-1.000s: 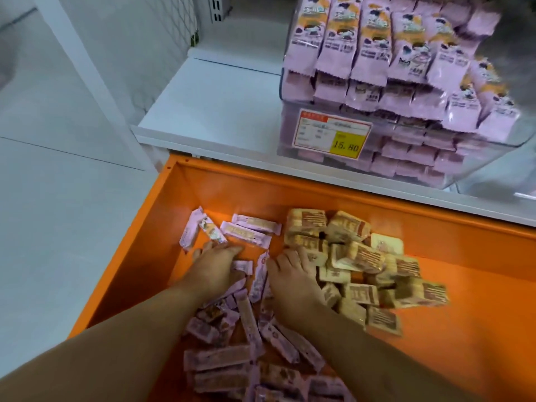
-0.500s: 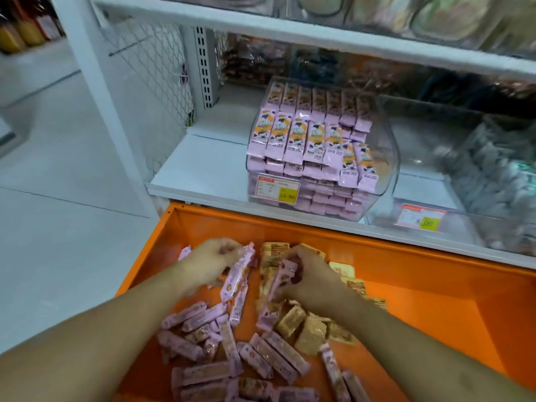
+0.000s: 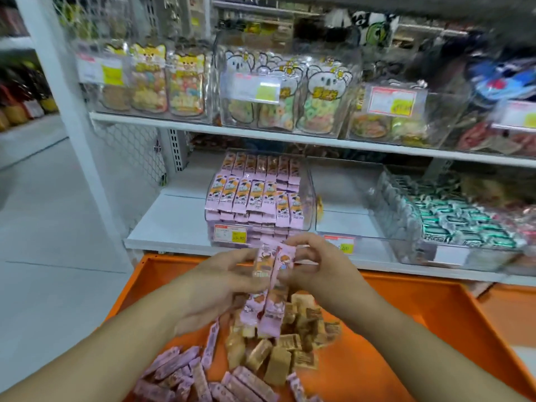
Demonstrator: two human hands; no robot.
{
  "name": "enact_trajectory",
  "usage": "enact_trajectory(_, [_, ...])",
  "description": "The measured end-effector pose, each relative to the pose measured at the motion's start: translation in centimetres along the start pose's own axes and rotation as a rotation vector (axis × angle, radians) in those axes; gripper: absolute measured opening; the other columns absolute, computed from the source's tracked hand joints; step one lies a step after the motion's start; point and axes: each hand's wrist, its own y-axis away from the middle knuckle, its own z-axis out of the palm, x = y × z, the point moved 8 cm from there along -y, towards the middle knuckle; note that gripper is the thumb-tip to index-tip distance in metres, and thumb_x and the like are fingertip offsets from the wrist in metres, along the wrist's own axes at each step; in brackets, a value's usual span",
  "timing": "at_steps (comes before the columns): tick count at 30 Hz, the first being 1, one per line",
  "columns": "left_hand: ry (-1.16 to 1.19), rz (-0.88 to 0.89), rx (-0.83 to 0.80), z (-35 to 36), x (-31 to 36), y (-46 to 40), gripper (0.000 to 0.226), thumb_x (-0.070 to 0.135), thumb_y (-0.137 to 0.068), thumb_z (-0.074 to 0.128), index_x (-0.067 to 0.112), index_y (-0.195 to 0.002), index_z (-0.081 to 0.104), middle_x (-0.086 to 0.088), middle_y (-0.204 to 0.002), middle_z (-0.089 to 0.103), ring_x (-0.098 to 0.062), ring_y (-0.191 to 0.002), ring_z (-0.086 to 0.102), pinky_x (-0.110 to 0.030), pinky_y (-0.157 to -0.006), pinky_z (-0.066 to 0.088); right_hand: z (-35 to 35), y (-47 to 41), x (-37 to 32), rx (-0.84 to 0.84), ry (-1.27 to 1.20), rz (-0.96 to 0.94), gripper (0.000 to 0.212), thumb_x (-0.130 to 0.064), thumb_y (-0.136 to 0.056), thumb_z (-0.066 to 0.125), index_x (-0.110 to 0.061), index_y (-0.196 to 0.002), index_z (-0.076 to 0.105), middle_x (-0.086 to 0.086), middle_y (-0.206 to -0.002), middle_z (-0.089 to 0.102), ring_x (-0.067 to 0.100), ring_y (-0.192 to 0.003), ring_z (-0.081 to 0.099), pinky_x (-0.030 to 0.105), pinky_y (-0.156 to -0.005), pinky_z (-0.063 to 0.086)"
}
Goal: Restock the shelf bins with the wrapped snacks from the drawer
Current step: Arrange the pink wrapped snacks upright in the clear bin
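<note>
**Pink bars lifted over the orange drawer**

A smooth orange drawer [image 3: 391, 329] fills the foreground, strewn with loose pink wrapped bars [image 3: 174, 369] and a heap of tan square packets [image 3: 278, 352]. Above it, the left hand [image 3: 214, 288] and right hand [image 3: 316, 268] both pinch a bunch of glossy pink snack bars [image 3: 269, 285], fingers curled on the wrappers. Behind, on a white shelf [image 3: 162, 224], a clear plastic bin [image 3: 307, 198] holds neat rows of matching pink bars.
</note>
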Motion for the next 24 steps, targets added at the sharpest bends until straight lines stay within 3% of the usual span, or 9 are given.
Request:
enact_trajectory(2, [0.025,-0.006,-0.026,0.8,0.5,0.1,0.05,0.003,-0.086,0.081,0.03,-0.127,0.072,-0.008,-0.117,0.077,-0.022,-0.104,0.069,-0.032,-0.09,0.044,-0.6,-0.1,-0.3,0.028,-0.002,-0.023,0.043,-0.012,-0.089,0.083,-0.033,-0.121,0.064,-0.002,-0.108,0.065,0.013,-0.089,0.074,0.02,-0.066,0.054])
enact_trajectory(4, [0.022,-0.024,-0.005,1.1,0.9,-0.3,0.047,0.005,-0.091,0.076,0.051,-0.102,0.078,0.003,-0.098,0.08,-0.012,-0.088,0.071,-0.031,-0.081,0.048,-1.2,-0.4,-0.3,0.051,-0.014,-0.034,0.041,-0.018,-0.089,0.083,-0.039,-0.119,0.066,0.0,-0.109,0.062,0.009,-0.084,0.071,0.018,-0.059,0.048])
enact_trajectory(5, [0.0,-0.028,0.025,1.0,1.5,-0.4,0.048,0.01,-0.091,0.077,0.058,-0.095,0.076,0.003,-0.097,0.08,-0.014,-0.093,0.071,-0.038,-0.084,0.05,-1.5,-0.6,-0.4,0.062,-0.027,-0.044,0.04,-0.018,-0.089,0.083,-0.04,-0.118,0.067,0.003,-0.11,0.062,0.01,-0.083,0.07,0.02,-0.057,0.047])
enact_trajectory(7, [-0.052,-0.006,0.053,0.2,2.1,-1.5,0.05,0.02,-0.087,0.084,0.064,-0.107,0.07,-0.006,-0.11,0.077,-0.025,-0.1,0.067,-0.044,-0.082,0.05,-2.2,-1.1,-0.8,0.089,-0.03,-0.065,0.041,-0.016,-0.09,0.083,-0.042,-0.117,0.067,0.006,-0.111,0.064,0.011,-0.085,0.071,0.028,-0.064,0.055])
enact_trajectory(10, [-0.213,0.042,0.143,-1.4,3.4,-2.3,0.061,0.017,-0.086,0.085,0.045,-0.135,0.062,-0.009,-0.105,0.075,-0.019,-0.077,0.065,-0.026,-0.058,0.048,-4.1,-2.0,-1.6,0.158,-0.006,-0.082,0.044,-0.014,-0.09,0.082,-0.039,-0.122,0.064,0.001,-0.106,0.062,0.002,-0.079,0.068,0.019,-0.069,0.055])
enact_trajectory(15, [-0.5,0.062,0.354,-4.2,5.1,-2.2,0.043,0.035,-0.067,0.097,0.036,-0.102,0.074,0.01,-0.105,0.07,-0.002,-0.072,0.064,-0.027,-0.067,0.047,-5.7,-3.4,-0.6,0.155,-0.048,-0.054,0.046,-0.009,-0.09,0.081,-0.027,-0.126,0.059,-0.017,-0.078,0.059,-0.002,-0.062,0.061,0.03,-0.077,0.051])
enact_trajectory(18, [-0.464,0.077,0.367,-4.1,5.4,-2.3,0.048,0.043,-0.056,0.101,0.036,-0.097,0.077,0.008,-0.107,0.075,-0.008,-0.085,0.066,-0.03,-0.073,0.049,-5.3,-3.7,-0.3,0.108,-0.054,-0.062,0.041,-0.006,-0.089,0.081,-0.025,-0.12,0.062,-0.022,-0.067,0.058,0.002,-0.063,0.059,0.03,-0.078,0.053])
enact_trajectory(21, [-0.288,0.124,0.329,-2.8,5.9,-2.7,0.044,0.029,-0.059,0.102,0.02,-0.095,0.077,0.002,-0.083,0.078,-0.01,-0.068,0.068,-0.031,-0.073,0.051,-5.1,-3.6,-0.2,0.081,-0.083,-0.07,0.035,-0.005,-0.089,0.081,-0.022,-0.116,0.065,-0.014,-0.074,0.062,0.008,-0.066,0.059,0.03,-0.077,0.053])
enact_trajectory(24, [-0.06,0.13,0.327,-2.2,5.6,-3.4,0.057,0.034,-0.056,0.102,0.013,-0.098,0.07,-0.01,-0.086,0.078,-0.027,-0.082,0.076,-0.049,-0.089,0.059,-4.7,-3.3,-0.4,0.044,-0.108,-0.08,0.029,-0.008,-0.089,0.081,-0.02,-0.112,0.067,-0.015,-0.074,0.06,0.009,-0.068,0.058,0.031,-0.08,0.053])
